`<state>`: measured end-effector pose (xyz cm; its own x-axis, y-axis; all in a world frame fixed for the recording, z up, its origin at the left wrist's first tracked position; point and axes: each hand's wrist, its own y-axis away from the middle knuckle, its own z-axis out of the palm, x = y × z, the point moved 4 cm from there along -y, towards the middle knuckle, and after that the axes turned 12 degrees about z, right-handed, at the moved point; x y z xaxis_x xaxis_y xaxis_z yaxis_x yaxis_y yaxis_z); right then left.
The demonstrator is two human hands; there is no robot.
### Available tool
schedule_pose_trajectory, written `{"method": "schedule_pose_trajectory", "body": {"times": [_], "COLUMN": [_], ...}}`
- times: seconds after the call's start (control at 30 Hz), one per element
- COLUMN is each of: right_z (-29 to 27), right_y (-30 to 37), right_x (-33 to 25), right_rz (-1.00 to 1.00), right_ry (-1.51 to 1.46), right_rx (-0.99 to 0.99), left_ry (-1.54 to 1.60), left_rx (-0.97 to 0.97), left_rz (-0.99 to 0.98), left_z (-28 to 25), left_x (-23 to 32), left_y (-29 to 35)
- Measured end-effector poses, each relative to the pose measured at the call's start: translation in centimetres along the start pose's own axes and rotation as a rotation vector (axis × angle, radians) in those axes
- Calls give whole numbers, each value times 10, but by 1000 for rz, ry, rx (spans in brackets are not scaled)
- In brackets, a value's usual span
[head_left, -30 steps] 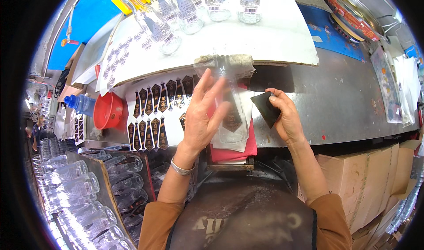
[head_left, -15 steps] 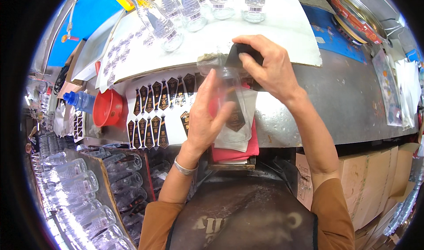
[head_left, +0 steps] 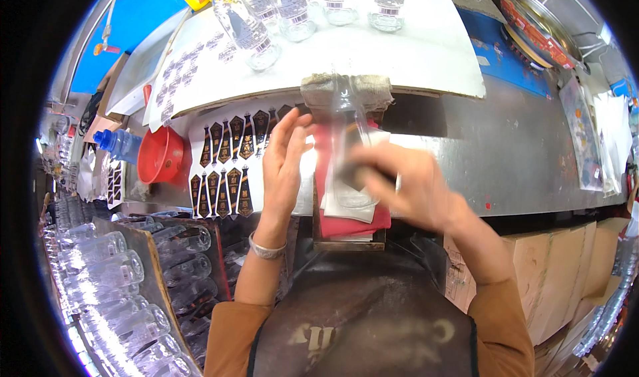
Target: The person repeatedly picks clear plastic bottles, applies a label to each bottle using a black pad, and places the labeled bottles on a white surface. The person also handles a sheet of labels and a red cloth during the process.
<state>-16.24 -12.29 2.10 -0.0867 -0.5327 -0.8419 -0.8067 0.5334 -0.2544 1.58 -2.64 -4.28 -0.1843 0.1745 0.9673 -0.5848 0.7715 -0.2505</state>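
A clear glass bottle lies with its neck away from me, resting on a grey cloth-wrapped support and a folded white cloth. Beneath that is a red cloth. My right hand, smeared by motion, grips a black scraper-like piece against the bottle's body. Its exact kind is blurred, and it partly hides a dark label on the glass. Just left of the bottle, my left hand is raised with fingers stretched, holding nothing. A sheet of black tie-shaped decals lies beside it.
Several labelled bottles stand on the white board ahead. A red bowl and blue-capped bottle sit left. Crates of glass bottles fill the lower left; cardboard boxes stand lower right.
My right hand has swept the black piece from the bottle's neck toward me, down its body. My left hand has moved off the bottle to the left.
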Motion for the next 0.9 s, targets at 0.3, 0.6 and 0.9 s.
{"method": "schedule_pose_trajectory", "body": {"times": [0.3,0.6,0.9], "right_z": [-24,-18,15], "right_y": [-41,-69,-13], "right_x": [42,-14,3], "right_rz": [139,-319,-255], "right_ry": [118,467,267], "right_rx": [375,352,4], "left_ry": [95,35,-550], "left_rx": [-22,-83,-373], "left_rz": [-178,-15,375], "left_z": [30,4,23], "left_x": [-8,-4,8], "left_y": [-13,26,76]}}
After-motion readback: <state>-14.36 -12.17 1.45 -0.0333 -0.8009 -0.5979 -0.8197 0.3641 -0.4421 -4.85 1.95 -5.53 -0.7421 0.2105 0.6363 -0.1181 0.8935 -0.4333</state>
